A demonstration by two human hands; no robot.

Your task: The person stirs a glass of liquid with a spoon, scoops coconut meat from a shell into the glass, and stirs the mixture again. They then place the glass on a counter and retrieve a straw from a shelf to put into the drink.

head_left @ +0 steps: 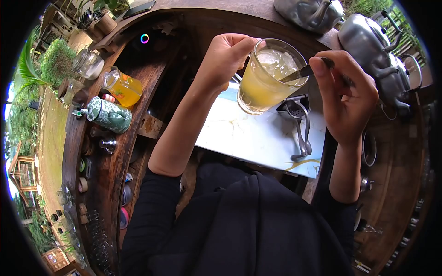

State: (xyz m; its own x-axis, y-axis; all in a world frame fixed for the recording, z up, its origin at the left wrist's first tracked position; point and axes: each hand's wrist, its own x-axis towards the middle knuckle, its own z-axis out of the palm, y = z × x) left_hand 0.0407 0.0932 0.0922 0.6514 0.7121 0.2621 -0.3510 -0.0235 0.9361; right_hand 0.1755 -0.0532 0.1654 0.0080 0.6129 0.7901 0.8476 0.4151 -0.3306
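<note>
A glass mug (263, 87) of pale yellow drink with ice is held up, slightly tilted, by my left hand (232, 57), whose fingers are closed at its handle side. My right hand (345, 94) pinches a dark metal utensil (298, 73) that reaches over the rim into the mug; its tip among the ice is hard to make out. Beneath the mug lies a white marbled board (230, 131). On its right part rests a grey metal hand squeezer (301, 131), partly behind the mug.
On the wooden counter (149, 69) at left stand a jug of orange liquid (123, 88), a green speckled enamel mug (109, 115) and glass jars (88, 64). Metal kettles (366, 39) stand at the upper right. A phone (139, 9) lies at the top left.
</note>
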